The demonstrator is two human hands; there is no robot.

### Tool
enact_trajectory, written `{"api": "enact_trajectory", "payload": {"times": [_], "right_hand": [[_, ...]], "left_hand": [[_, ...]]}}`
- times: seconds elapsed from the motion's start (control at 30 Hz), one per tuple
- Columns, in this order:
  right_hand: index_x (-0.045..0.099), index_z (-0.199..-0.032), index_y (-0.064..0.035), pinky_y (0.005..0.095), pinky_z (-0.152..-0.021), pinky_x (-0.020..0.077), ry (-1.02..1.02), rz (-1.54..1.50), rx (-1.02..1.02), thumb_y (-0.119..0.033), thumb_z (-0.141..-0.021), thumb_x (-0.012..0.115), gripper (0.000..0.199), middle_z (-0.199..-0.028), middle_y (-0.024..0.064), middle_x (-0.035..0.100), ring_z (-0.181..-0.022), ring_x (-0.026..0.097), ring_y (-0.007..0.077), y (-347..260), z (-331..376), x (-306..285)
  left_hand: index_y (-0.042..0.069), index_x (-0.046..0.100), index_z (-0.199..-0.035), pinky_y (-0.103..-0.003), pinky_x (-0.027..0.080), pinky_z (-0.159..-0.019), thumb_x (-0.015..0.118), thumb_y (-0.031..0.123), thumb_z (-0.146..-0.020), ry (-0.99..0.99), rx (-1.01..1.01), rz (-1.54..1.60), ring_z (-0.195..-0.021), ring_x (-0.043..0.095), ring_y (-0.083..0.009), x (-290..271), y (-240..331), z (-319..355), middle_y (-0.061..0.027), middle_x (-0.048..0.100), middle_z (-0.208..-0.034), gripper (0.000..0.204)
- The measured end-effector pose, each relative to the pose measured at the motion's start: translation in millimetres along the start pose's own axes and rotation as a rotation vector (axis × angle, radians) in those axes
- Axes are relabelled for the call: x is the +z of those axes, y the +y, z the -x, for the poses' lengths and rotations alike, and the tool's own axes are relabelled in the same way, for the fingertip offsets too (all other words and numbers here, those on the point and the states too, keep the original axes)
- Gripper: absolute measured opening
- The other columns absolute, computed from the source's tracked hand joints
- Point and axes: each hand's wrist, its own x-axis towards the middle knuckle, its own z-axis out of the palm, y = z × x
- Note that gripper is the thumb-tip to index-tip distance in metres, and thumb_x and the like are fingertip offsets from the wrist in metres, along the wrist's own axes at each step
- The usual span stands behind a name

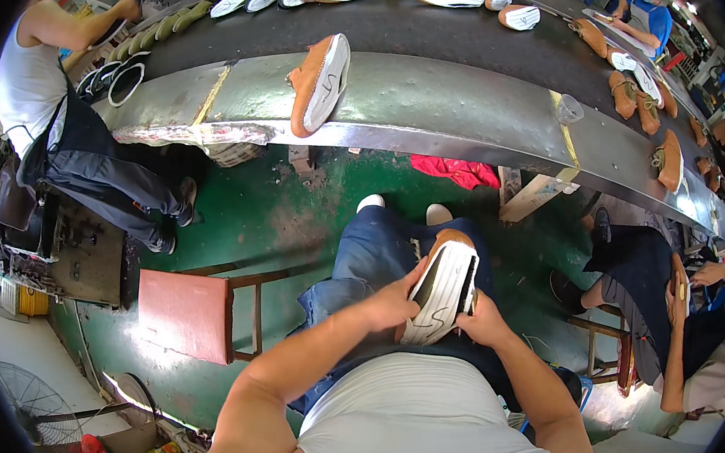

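Observation:
A brown shoe (448, 292) lies over my lap with its white sole up and its brown toe pointing away from me. A dark curved mark is drawn on the sole, and dark bands run along both its edges. My left hand (391, 304) grips the shoe's left side, thumb near the sole's edge. On the other side my right hand (483, 321) is closed at the heel half, its thumb and fingertips pressed at the edge. Its lower fingers are partly hidden, and I cannot tell whether it also holds a small tool.
A long dark conveyor (451, 55) with a metal edge (420, 101) crosses ahead, bearing several shoes. One brown shoe (321, 85) rests on that edge. A red-topped stool (185, 315) stands left, a fan (37, 402) beyond it. Co-workers are at the left, right and far right.

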Motion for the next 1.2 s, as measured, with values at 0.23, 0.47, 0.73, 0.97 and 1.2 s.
{"api": "enact_trajectory", "payload": {"times": [0.23,0.47,0.73,0.97,1.2], "right_hand": [[0.057,-0.102,0.0021,0.0431,-0.069,0.0544,0.102,0.573,0.130,-0.027,-0.093,0.064,0.032,-0.078,0.0205,0.069,-0.072,0.070,0.0358,-22,42,-62],[0.055,-0.125,0.0055,0.0479,-0.084,0.0517,-0.147,0.821,-0.200,-0.019,-0.091,0.061,0.043,-0.097,0.0271,0.067,-0.092,0.065,0.0427,-33,53,-53],[0.060,-0.110,0.0033,0.0492,-0.083,0.0517,-0.526,1.188,0.114,-0.016,-0.091,0.061,0.027,-0.095,0.0240,0.067,-0.089,0.066,0.0417,-84,16,-25],[0.056,-0.116,0.0039,0.0480,-0.085,0.0497,-0.340,0.843,-0.027,-0.016,-0.089,0.064,0.034,-0.103,0.0274,0.065,-0.097,0.063,0.0444,-54,26,-27],[0.054,-0.117,0.0025,0.0469,-0.083,0.0521,-0.045,1.113,-0.192,-0.015,-0.092,0.063,0.032,-0.106,0.0237,0.065,-0.097,0.065,0.0419,-49,-2,-33]], "left_hand": [[0.007,0.001,-0.161,-0.031,0.031,-0.115,0.057,0.000,-0.074,-0.039,0.016,0.109,-0.138,0.041,-0.0235,12,-5,-3,-0.0166,0.040,-0.151,0.103],[-0.002,-0.007,-0.157,-0.032,0.024,-0.119,0.055,-0.005,-0.077,-0.014,0.047,-0.034,-0.146,0.031,-0.0238,27,-45,-9,-0.0218,0.032,-0.156,0.101],[-0.003,0.011,-0.157,-0.034,0.022,-0.120,0.042,0.033,-0.104,0.087,-0.045,0.879,-0.150,0.023,-0.0291,44,-42,-15,-0.0206,0.024,-0.162,0.071],[-0.002,0.053,-0.138,-0.043,0.041,-0.108,0.029,0.036,-0.107,0.662,-0.107,-0.110,-0.125,0.054,-0.0422,49,-33,-28,-0.0272,0.058,-0.132,0.054],[0.008,0.041,-0.150,-0.041,0.041,-0.109,0.037,0.028,-0.105,0.567,0.186,-0.408,-0.135,0.046,-0.0385,43,-51,-33,-0.0243,0.042,-0.150,0.049]]}}
